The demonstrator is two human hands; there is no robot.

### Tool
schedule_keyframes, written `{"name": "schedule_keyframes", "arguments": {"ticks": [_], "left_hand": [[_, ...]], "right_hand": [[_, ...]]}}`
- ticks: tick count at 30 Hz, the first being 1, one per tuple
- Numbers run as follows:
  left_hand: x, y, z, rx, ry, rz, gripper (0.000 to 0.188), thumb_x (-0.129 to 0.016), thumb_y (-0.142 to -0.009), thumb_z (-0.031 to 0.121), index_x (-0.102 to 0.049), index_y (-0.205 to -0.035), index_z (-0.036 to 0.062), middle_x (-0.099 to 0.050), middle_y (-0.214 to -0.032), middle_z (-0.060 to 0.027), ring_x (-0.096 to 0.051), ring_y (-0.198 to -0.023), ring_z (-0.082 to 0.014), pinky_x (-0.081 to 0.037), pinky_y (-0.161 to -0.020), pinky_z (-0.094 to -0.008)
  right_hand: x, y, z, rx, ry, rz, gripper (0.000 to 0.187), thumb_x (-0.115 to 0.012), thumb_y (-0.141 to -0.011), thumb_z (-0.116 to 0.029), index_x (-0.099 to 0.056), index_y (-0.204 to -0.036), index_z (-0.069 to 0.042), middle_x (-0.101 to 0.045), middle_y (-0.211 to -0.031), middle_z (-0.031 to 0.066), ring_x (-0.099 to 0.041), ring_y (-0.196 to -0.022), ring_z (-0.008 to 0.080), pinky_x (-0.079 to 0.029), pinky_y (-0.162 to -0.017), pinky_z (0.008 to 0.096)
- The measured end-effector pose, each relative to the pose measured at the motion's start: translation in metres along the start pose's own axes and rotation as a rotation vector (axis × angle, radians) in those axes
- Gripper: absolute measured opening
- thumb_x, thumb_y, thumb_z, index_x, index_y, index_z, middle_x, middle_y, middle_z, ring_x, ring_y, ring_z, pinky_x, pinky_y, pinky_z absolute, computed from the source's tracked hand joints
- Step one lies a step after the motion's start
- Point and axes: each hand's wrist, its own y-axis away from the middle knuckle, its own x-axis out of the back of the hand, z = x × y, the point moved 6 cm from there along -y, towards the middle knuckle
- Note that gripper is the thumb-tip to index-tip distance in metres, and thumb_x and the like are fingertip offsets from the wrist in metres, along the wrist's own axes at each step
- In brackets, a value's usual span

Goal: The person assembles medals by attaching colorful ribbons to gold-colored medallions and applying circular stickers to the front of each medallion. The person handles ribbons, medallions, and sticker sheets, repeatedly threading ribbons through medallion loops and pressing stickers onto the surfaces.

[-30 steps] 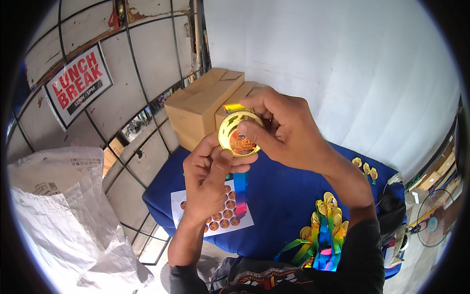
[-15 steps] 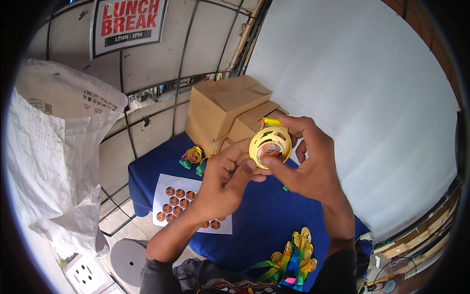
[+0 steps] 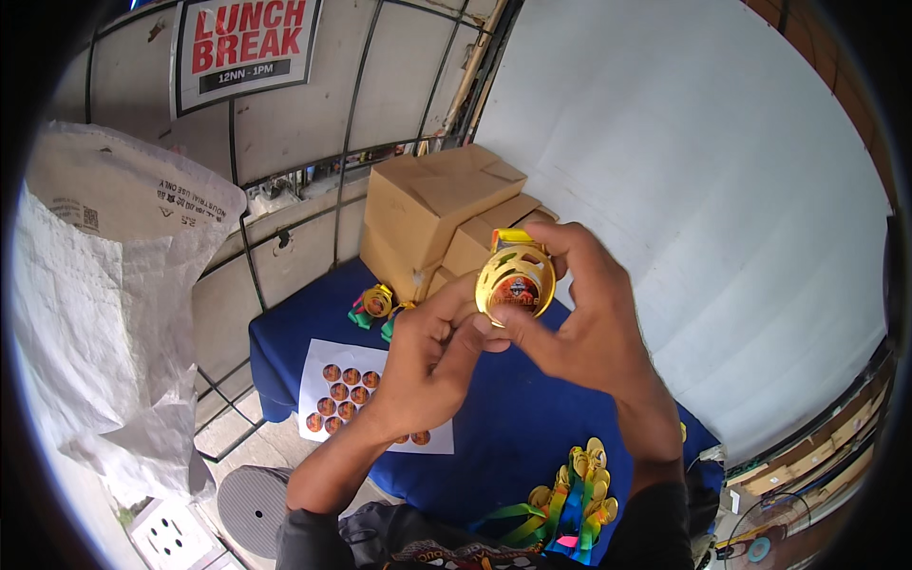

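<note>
Medal (image 3: 516,271): held over the table (image 3: 532,408), on the near side of the boxes (image 3: 432,195); could drop if pinched too lightly.
Left hand (image 3: 432,356): closed on the near left rim.
Right hand (image 3: 591,318): curled about the right rim, overlapping the near edge of the sticker (image 3: 519,291); could skew it if pressed unevenly.
Sheet (image 3: 313,380): near left; could slide if brushed.

The medal (image 3: 516,283) sat between left hand (image 3: 432,361) and right hand (image 3: 587,323) — boxes (image 3: 439,195) behind it on the table (image 3: 532,413), sticker sheet (image 3: 344,404) left, medal heap (image 3: 581,483) near right — with a sack (image 3: 128,313) left of the table.
</note>
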Motion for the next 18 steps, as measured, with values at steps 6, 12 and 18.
{"name": "schedule_keyframes", "arguments": {"ticks": [6, 12, 18], "left_hand": [[0.001, 0.000, 0.004, -0.040, -0.099, 0.030, 0.039, -0.046, -0.107, 0.005, -0.045, -0.143, -0.0101, -0.069, -0.123, -0.0187, -0.073, -0.104, -0.0231, -0.060, -0.090, -0.0328], [0.008, 0.001, -0.003, 0.057, 0.066, 0.084, 0.036, -0.047, -0.107, 0.008, -0.049, -0.138, -0.0092, -0.070, -0.120, -0.0180, -0.074, -0.103, -0.0253, -0.060, -0.088, -0.0317], [0.006, 0.001, -0.006, 0.067, 0.053, 0.034, 0.035, -0.043, -0.107, 0.004, -0.048, -0.139, -0.0087, -0.069, -0.124, -0.0165, -0.074, -0.105, -0.0235, -0.059, -0.089, -0.0299]], "right_hand": [[-0.003, 0.002, 0.002, -0.014, -0.108, 0.077, 0.044, -0.080, -0.083, -0.013, -0.058, -0.120, 0.000, -0.068, -0.097, 0.0184, -0.072, -0.085, 0.0319, -0.057, -0.069, 0.0393], [0.000, 0.003, 0.007, 0.007, -0.183, -0.085, 0.049, -0.078, -0.087, -0.002, -0.058, -0.133, 0.002, -0.071, -0.092, 0.0070, -0.063, -0.074, 0.0079, -0.049, -0.055, 0.0209], [0.006, -0.005, 0.008, 0.057, -0.165, -0.069, 0.047, -0.076, -0.086, -0.004, -0.063, -0.131, 0.001, -0.069, -0.103, 0.0130, -0.067, -0.079, 0.0151, -0.053, -0.060, 0.0265]]}}
